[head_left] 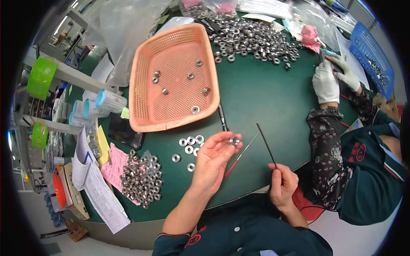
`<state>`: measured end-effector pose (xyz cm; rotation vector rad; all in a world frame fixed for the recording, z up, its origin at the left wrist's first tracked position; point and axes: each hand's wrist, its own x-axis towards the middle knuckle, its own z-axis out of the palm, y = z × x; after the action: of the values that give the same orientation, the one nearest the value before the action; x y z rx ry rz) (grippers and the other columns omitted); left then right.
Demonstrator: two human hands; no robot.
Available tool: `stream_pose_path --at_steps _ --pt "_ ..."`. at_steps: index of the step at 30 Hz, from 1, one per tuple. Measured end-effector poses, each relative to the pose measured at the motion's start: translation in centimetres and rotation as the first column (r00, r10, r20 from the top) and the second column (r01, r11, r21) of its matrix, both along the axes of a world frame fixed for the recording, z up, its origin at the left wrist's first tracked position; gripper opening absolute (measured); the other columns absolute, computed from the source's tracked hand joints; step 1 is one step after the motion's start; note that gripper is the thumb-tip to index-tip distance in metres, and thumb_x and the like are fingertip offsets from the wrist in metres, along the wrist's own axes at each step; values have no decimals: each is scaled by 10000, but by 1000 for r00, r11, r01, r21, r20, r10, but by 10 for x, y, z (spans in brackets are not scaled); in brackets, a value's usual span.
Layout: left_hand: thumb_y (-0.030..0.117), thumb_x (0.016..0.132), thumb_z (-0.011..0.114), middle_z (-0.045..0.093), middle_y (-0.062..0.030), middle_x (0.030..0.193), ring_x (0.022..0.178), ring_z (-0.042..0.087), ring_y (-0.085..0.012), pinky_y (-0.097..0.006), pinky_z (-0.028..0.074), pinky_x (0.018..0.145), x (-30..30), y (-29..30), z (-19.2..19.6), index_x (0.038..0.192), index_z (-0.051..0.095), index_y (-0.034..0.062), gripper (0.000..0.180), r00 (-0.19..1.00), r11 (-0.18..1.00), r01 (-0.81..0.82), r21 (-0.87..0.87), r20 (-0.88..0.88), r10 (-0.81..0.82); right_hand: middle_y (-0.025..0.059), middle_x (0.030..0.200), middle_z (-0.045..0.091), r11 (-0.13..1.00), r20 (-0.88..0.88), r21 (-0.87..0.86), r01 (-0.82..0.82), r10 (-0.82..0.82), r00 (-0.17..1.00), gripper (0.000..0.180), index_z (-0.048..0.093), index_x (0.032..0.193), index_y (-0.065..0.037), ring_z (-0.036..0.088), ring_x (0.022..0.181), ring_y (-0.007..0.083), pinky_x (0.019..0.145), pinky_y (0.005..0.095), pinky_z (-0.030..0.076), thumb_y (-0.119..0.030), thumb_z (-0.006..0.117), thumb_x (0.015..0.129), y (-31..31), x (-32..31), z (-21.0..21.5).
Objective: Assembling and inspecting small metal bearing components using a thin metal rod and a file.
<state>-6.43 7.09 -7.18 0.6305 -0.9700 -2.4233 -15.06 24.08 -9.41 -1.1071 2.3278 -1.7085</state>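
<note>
Between the thumb and fingers of my left hand (212,158) is a small shiny metal ring (233,141), raised over the table. My right hand (283,186) pinches the lower end of a thin dark rod (265,144), whose far tip points up and away, apart from the ring. On the green table below lies a thin red-handled tool (232,166). Several loose metal rings (188,149) rest left of my left hand. Farther left, a heap of similar rings (143,179) sits partly on pink paper (113,164).
An orange mesh basket (174,124) holds several rings. A large pile of rings (252,38) spreads at the back. At right, a co-worker's white-gloved hands (326,83) work near a blue basket (371,59). A dark flat device (125,131) and papers (102,198) lie left.
</note>
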Motion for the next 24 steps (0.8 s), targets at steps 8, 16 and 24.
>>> stream_pose_path --at_steps 8,16,24 --pt "-34 827 552 563 -161 1115 986 574 -204 -288 464 870 -2 4 -6 1094 528 -7 270 1000 999 1 -40 10 -1 75 559 542 998 -6 -60 -6 5 1000 67 605 822 40 489 437 171 452 270 382 -3 560 797 7 0 -2" --pt "-17 851 519 548 -179 1143 990 566 -203 -277 456 879 0 6 -9 1162 503 -14 311 999 999 33 -26 12 -33 66 545 529 995 -82 -92 -28 20 996 60 605 822 25 488 431 186 447 285 374 -9 573 784 9 1 -8" --pt "20 865 522 567 -168 1106 932 577 -172 -266 463 849 -2 4 -9 1164 502 -12 301 999 1000 23 -16 40 -22 64 550 534 997 -149 -54 -60 51 987 61 596 824 16 510 447 209 453 299 374 -26 584 781 5 -1 -8"
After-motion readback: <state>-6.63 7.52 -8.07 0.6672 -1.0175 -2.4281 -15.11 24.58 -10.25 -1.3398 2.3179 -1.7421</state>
